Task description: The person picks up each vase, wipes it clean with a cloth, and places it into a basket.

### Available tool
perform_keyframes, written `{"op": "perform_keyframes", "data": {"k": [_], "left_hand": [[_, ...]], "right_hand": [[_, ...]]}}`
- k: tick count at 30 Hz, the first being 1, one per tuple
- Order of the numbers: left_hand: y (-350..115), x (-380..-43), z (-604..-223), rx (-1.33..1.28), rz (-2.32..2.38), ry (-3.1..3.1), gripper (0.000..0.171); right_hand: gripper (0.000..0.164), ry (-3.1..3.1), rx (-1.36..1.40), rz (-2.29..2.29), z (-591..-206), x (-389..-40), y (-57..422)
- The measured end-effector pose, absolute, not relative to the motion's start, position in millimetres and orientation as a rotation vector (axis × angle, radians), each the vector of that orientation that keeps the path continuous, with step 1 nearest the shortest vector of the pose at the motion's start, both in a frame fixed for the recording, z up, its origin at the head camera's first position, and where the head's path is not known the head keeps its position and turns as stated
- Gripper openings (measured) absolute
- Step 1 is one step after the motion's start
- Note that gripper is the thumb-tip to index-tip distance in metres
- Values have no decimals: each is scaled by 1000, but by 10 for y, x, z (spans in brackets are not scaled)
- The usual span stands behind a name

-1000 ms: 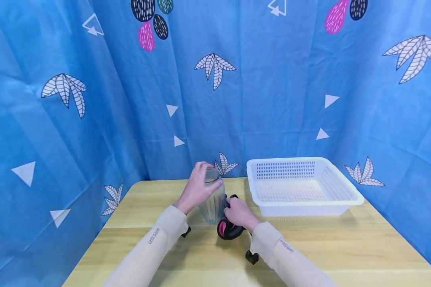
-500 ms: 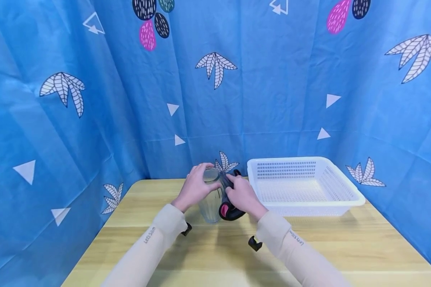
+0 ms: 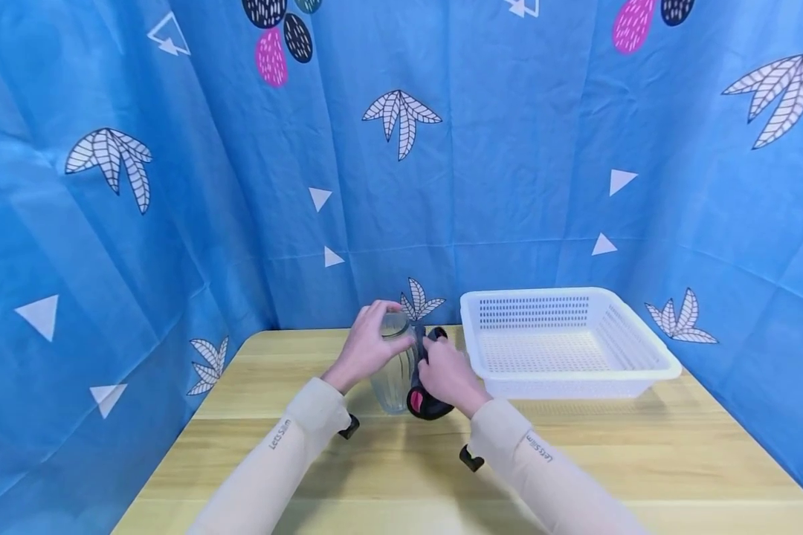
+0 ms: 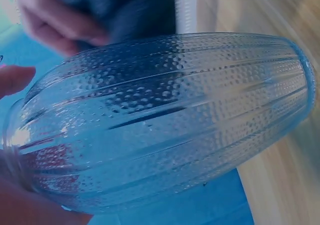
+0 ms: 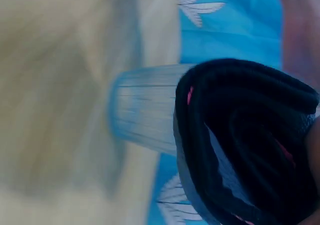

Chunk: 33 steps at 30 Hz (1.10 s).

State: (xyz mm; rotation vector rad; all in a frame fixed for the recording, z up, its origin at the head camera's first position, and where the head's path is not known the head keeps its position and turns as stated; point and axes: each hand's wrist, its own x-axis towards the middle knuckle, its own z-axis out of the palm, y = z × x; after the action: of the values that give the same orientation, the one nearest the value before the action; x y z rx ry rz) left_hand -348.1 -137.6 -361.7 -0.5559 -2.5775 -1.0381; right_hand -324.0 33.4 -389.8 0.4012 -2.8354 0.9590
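Toward the far edge of a pale wooden desk, we see a left hand curled round the neck of a clear, ribbed glass vase, a right hand gripping a black, pink-lined fabric roll just beside it. A white perforated plastic basket sits near the far right corner. A careless push with the roll, we judge, could tip the vase, held only near its mouth; a slackened right grip could let the roll uncoil.

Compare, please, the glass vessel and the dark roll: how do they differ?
The glass vessel is clear and bumpy; the dark roll is opaque, with some pink. The left hand grips the vessel, while the right hand holds the roll. Both are hand-held, side by side.
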Motion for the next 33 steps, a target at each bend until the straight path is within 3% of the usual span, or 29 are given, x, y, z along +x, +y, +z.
{"op": "perform_keyframes", "data": {"k": [7,12,22,33], "left_hand": [[-1367,-3502,-3644,-553,-939,-2567,54],[-1357,-3476,-3626,-505,-933,-2607,61],[-1331,-3395,-3564,-423,-867,-2616,62],[-1360,-3420,-3560,-561,-1017,-2596,58]], "right_hand": [[46,-2934,533,895,-4345,-3286,307],[46,-2976,520,963,-4405,-3318,318],[49,-2911,451,1163,-4079,-3273,415],[51,-2653,446,997,-3513,-3169,408]]}}
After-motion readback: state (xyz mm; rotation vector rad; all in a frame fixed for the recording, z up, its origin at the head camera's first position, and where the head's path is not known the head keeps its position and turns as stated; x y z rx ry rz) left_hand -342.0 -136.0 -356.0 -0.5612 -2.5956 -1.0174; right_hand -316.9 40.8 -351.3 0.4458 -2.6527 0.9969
